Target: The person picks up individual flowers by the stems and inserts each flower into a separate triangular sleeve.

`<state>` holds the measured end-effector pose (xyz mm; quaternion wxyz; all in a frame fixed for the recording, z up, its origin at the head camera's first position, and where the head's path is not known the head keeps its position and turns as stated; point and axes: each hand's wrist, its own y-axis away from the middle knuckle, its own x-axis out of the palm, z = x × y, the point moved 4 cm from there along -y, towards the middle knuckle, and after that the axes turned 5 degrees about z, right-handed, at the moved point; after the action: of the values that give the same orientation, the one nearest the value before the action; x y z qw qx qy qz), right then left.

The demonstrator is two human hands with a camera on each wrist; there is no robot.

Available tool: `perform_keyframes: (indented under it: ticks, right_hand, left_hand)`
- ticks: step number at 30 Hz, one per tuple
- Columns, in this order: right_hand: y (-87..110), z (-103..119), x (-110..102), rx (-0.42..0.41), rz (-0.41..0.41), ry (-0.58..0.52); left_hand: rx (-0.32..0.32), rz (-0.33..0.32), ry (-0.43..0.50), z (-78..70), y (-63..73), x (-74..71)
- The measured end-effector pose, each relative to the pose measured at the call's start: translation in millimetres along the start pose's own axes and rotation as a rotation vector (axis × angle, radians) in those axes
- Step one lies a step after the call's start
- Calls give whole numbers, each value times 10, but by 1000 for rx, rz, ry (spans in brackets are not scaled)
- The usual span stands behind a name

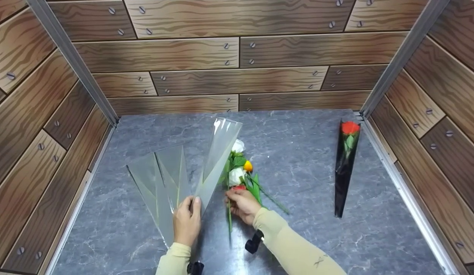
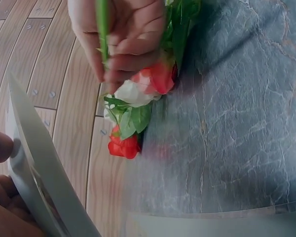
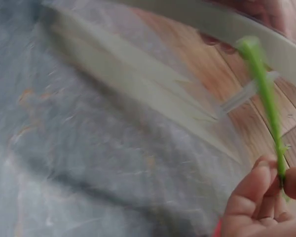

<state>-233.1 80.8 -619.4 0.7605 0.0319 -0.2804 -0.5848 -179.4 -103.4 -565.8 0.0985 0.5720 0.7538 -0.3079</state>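
My left hand point(image 1: 187, 221) grips the narrow lower end of a translucent flower sleeve point(image 1: 218, 152), which slants upward with its wide end away from me. To its right, my right hand point(image 1: 242, 204) pinches a green flower stem point(image 3: 267, 94) between thumb and fingers. That stem's cut end points toward me in the head view; I cannot tell which bloom it carries. Beside and beyond the right hand are white roses point(image 1: 237, 177), a yellow-orange bud point(image 1: 248, 166) and a red bloom point(image 1: 238, 187), with green leaves among them. Another red flower point(image 2: 124, 145) shows in the left wrist view.
More translucent sleeves point(image 1: 145, 175) lie fanned out on the left, partly behind the left hand. A red rose in a black sleeve point(image 1: 343, 172) lies at the right. Wood-patterned walls point(image 1: 237, 53) enclose the grey marbled tabletop point(image 1: 298, 152) at the back and both sides.
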Motion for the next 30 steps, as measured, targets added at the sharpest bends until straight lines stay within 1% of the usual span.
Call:
perform_keyframes:
  ticks: [3,5,10,12,13,15,17,21,24,27,30]
  right_hand:
    - [22,99,-16,-10,29,-89]
    - [52,173,-29,-15,55,-129]
    - [150,380,-104,-49,138,-153]
    - [203,473,-168,-75,156,-150]
    - [235,522,-211,-90,152,-144]
    - [305,629,-312,-123,135,-118]
    - [384,741,-437,-159,101,-69]
    - [566,980,-717,-252,-3,61]
    - [715,1155,-924,-329,-90,119]
    - [869,1312,-1115,-388,-160,140]
    - [1020,1458,-1281,-437,-209,140]
  left_hand:
    - [29,-6,-10,-25,2,5]
    - [42,-12,-16,-40,5,8]
    - [94,-20,-13,-94,10,22]
    - [133,-21,-15,-128,13,28]
    - [157,-20,-20,-147,17,32]
    - [202,-10,-34,-184,26,44]
    - [244,12,-51,-221,38,57]
    - [298,74,-86,-269,66,96]
    - [334,123,-106,-289,92,133]
    - [381,172,-126,-301,119,169]
    - [431,210,-154,-304,142,192]
